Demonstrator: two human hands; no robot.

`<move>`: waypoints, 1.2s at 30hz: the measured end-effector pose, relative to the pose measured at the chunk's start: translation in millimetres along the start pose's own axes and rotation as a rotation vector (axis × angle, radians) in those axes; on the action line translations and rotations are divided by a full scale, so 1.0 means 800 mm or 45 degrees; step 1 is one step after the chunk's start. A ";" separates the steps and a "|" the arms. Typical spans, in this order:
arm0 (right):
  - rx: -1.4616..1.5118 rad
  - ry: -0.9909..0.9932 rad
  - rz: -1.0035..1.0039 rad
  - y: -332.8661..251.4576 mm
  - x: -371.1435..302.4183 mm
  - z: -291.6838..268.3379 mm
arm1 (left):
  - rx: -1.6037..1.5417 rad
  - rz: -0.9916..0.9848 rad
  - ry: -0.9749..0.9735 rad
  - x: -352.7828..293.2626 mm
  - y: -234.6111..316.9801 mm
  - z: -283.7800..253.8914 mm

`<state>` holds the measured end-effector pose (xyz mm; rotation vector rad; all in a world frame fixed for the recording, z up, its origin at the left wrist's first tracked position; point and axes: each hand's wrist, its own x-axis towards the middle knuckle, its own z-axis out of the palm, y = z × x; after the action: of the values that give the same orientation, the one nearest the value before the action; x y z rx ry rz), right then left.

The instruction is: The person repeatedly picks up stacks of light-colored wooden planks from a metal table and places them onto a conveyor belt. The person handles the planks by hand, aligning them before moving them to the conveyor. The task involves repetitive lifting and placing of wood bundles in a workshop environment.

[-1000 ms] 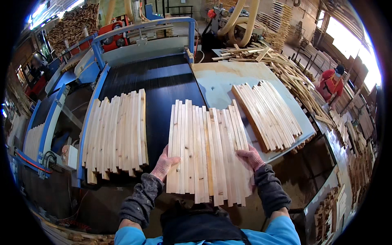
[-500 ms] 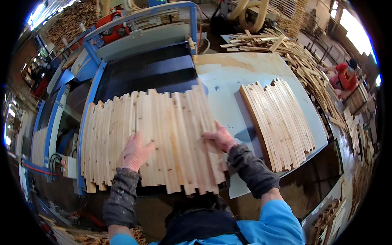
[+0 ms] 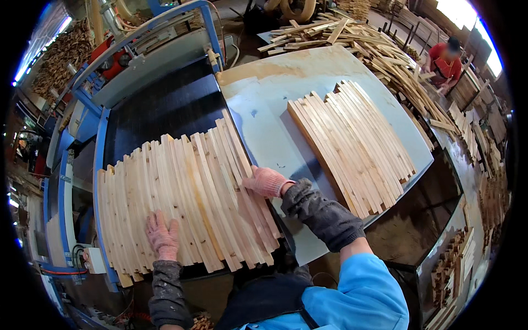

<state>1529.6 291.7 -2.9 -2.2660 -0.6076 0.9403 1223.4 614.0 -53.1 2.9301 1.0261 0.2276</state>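
A wide row of pale wooden strips [image 3: 170,192] lies side by side on the dark bed [image 3: 159,104] of a blue-framed machine, their ends uneven. My left hand [image 3: 162,236], in a pink knit glove, rests flat on the strips near their close ends, fingers spread. At the row's right edge, my right hand [image 3: 268,181], gloved alike, has its fingers bent over the outermost strips. Its thumb and the undersides of its fingers are mostly hidden. Those right-hand strips sit slightly askew, several jutting farther toward the back.
A second bundle of strips [image 3: 352,146] stands on the pale sheet-covered table [image 3: 258,99] to the right. Beyond lies a heap of loose wood [image 3: 379,60]. A person in red [image 3: 445,66] works at the far right. The blue frame [image 3: 151,25] spans the machine's back.
My view has swung to the right. My left hand has slid toward the near ends of the strips. The right hand stays at the row's right edge, its fingers now more bent.
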 end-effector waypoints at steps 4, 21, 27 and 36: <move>-0.319 0.024 -0.051 0.006 -0.030 0.002 | -0.037 0.003 -0.023 0.004 0.009 -0.002; -0.771 1.049 0.371 0.129 -0.167 -0.042 | 0.158 -0.826 0.399 -0.055 -0.389 -0.155; -1.053 1.175 0.309 0.228 -0.147 -0.046 | 0.226 -0.780 0.521 -0.045 -0.453 -0.147; -0.099 0.738 -0.187 0.049 -0.083 0.106 | -0.060 -0.735 0.248 -0.056 -0.491 -0.169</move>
<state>1430.8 253.6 -46.6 -2.3665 -0.5400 0.1664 926.3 890.6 45.1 2.4642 1.7984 0.5062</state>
